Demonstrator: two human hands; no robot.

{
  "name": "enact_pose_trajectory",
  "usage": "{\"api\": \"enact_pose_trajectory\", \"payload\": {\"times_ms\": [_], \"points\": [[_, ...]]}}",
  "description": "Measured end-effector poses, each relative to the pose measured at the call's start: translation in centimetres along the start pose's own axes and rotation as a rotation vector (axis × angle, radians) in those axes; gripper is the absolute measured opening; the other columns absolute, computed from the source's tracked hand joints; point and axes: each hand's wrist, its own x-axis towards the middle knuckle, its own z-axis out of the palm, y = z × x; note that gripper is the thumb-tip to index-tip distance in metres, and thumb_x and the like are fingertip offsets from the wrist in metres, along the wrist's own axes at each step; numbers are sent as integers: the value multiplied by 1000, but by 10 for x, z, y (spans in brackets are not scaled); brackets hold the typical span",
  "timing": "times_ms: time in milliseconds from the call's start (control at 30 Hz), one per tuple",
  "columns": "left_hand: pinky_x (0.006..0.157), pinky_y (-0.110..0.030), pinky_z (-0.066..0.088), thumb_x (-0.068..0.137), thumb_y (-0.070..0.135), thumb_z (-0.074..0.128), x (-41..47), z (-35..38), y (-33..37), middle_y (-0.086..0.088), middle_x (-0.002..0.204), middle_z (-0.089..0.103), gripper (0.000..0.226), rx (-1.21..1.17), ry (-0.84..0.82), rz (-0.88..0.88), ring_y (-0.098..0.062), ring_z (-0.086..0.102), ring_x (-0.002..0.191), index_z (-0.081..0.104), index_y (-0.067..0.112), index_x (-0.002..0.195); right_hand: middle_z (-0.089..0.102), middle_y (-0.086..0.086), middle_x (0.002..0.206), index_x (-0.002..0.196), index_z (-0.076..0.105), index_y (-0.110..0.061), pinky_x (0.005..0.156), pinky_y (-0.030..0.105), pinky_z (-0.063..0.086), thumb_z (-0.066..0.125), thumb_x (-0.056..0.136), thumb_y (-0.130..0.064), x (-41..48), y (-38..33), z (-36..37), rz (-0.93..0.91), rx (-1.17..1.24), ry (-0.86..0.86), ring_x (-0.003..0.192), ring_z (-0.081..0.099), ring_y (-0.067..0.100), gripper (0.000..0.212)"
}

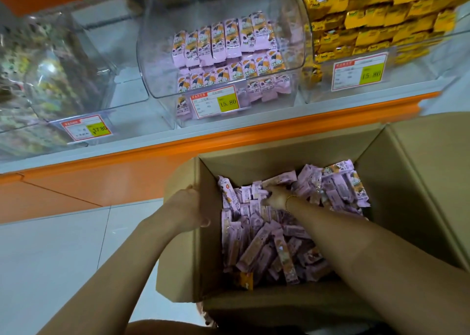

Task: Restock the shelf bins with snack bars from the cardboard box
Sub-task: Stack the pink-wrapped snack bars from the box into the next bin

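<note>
An open cardboard box (396,182) stands below the shelf, with several pink snack bars (259,243) loose inside it. My left hand (188,207) grips the box's left wall at its top edge. My right hand (276,197), a thin bracelet on its wrist, reaches down among the bars at the far side of the box, fingers curled into the pile; whether it holds one is hidden. Above, the middle clear bin (157,62) holds rows of the same pink bars (223,42), filling its right part.
A bin of yellow packs (376,16) stands to the right and a bin of dark mixed packs (50,62) to the left. Price tags (215,102) hang on the bin fronts. The orange shelf edge (229,131) runs between bins and box. Pale floor tiles lie at left.
</note>
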Motion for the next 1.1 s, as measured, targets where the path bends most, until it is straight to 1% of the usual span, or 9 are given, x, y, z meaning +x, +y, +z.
{"api": "enact_pose_trajectory", "payload": {"times_ms": [133,233,333,533,667,767,867,933,1100], "points": [[86,-27,41,81,39,71,-2,-4,5,-13,130,52,71,-4,-7,-23,-26,50,119,41,2,133,52,6,119,140,41,-6,90,30,43,72,84,-21,-14,-2,-3,-40,9,26,101,49,18,65],[75,-27,40,81,39,71,-3,-9,6,-13,117,58,55,-12,-15,-36,-25,54,109,53,2,117,50,14,134,139,41,-5,97,35,44,73,84,-21,-23,2,-1,-72,-12,58,115,52,28,66],[69,-26,38,82,39,70,-6,-16,11,-14,108,61,47,-4,-36,-38,-26,57,102,58,1,106,60,17,122,142,40,-8,90,38,48,66,89,-26,-33,4,3,-66,-124,60,104,58,29,62],[65,-26,34,86,41,64,-15,-26,19,-9,88,53,37,-68,-40,-46,-22,49,81,51,7,80,47,15,72,83,58,-3,66,34,44,68,87,-17,-53,10,-5,25,-101,149,81,60,33,18],[57,-28,35,90,35,59,-24,-32,29,-8,88,50,37,-163,28,-59,-23,47,83,41,15,65,63,16,96,119,62,-6,69,32,42,66,87,-13,-95,-1,-33,-136,21,331,87,58,29,33],[62,-27,46,91,37,59,-23,-34,32,-10,78,56,38,-525,-2,-65,-25,55,77,49,11,65,68,3,107,118,64,-12,72,17,44,68,85,-10,-147,-19,-55,-358,177,537,95,61,15,34],[77,-33,59,79,52,63,-26,-33,46,-22,93,70,59,-1146,-242,-21,-27,71,80,62,-4,98,65,-9,106,116,66,-18,80,1,41,74,80,-8,-195,-41,-66,-626,253,718,97,59,4,39],[77,-32,59,71,53,61,-28,-35,58,-25,99,70,73,-1406,-252,84,-30,71,89,59,-8,111,65,-8,112,118,66,-18,90,8,44,73,79,-8,-213,-54,-68,-822,159,811,104,58,4,41],[86,-38,56,79,25,62,-37,-50,68,-29,108,65,38,-1883,-229,358,-33,68,97,65,-4,104,54,3,133,114,66,-6,107,19,36,56,86,-13,-225,-68,-70,-1150,-52,1017,128,45,12,31]]}}
